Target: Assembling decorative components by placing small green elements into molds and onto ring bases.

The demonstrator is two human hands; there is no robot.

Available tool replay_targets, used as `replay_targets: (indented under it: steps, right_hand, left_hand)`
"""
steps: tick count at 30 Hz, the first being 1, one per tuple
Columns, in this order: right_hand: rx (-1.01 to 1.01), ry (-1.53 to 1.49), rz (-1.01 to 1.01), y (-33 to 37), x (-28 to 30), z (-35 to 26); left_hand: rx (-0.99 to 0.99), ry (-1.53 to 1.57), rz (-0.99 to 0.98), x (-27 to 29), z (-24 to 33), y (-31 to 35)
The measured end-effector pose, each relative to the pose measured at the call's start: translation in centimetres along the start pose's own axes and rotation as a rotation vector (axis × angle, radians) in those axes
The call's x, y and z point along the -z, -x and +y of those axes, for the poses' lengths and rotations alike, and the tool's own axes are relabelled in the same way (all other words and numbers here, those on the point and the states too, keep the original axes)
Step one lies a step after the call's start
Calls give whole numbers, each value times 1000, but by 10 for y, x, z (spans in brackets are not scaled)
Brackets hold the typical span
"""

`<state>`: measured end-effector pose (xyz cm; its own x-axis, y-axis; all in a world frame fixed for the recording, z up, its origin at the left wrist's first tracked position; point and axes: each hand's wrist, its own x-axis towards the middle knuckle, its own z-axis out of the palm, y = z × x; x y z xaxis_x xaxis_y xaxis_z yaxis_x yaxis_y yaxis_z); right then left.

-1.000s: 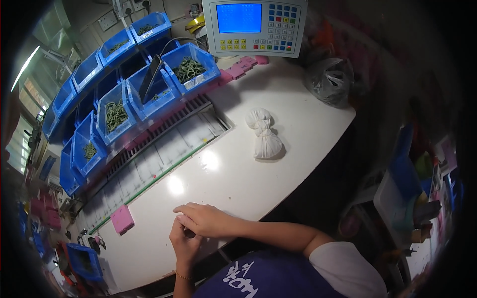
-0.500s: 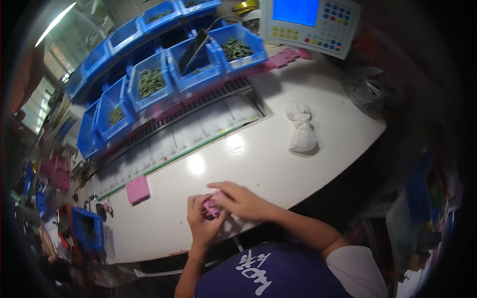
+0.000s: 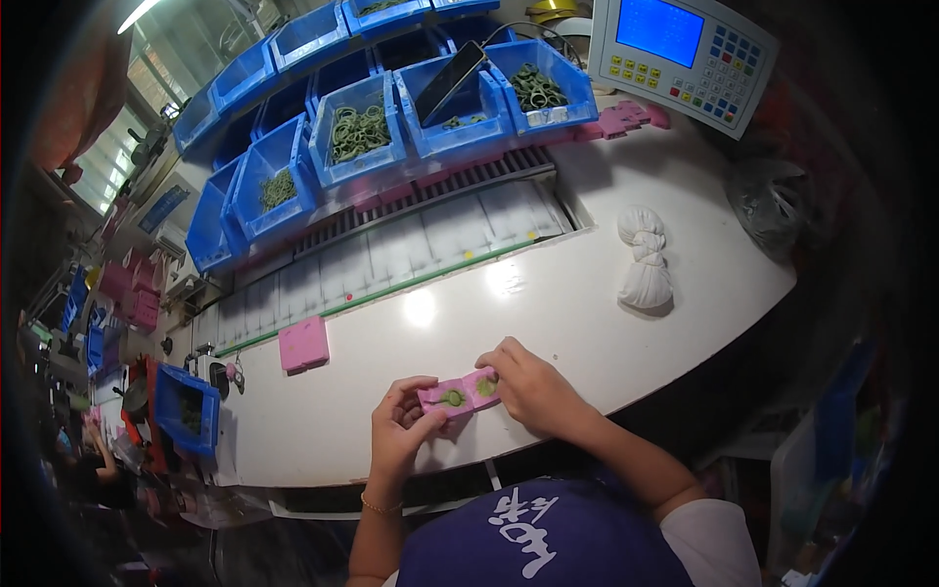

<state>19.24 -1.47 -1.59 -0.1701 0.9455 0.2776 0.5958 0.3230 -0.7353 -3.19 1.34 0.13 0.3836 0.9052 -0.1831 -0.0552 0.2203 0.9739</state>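
Note:
Low over the near edge of the worktable, a pink mould (image 3: 465, 386) lies spread open between my hands, its two halves side by side. A green ring-like piece (image 3: 451, 398) with a thin stem shows in the left half. On the right half there is a green patch (image 3: 487, 387); whether it is a piece or a hollow I cannot tell. My left hand (image 3: 399, 426) grips the left half's outer end between thumb and fingers. The fingers of my right hand (image 3: 533, 386) are closed on the far right corner of the other half.
Another pink block (image 3: 304, 344) rests to the left on the white table (image 3: 362, 421). Blue bins (image 3: 359, 174) with green rings stand behind; a phone (image 3: 451, 82) leans in one. A knotted white cloth bundle (image 3: 646, 258), keypad machine (image 3: 682, 61) and dark plastic bag (image 3: 771, 201) are on the right.
The pink mould, earlier mostly covered by my hands, has opened into two halves, baring the green inside. My right hand has moved apart from my left. The whole view has shifted.

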Motion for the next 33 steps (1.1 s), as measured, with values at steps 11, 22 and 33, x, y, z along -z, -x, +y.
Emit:
replay_targets:
  steps: [11, 22, 33]
  right_hand:
    - [-154, -402, -119, 0, 26, 3]
    - [218, -90, 129, 7, 23, 7]
    - [129, -98, 116, 11, 18, 15]
  left_hand:
    - [12, -81, -180, -39, 13, -27]
    - [0, -276, -224, -46, 19, -39]
    - [79, -168, -243, -38, 25, -33]
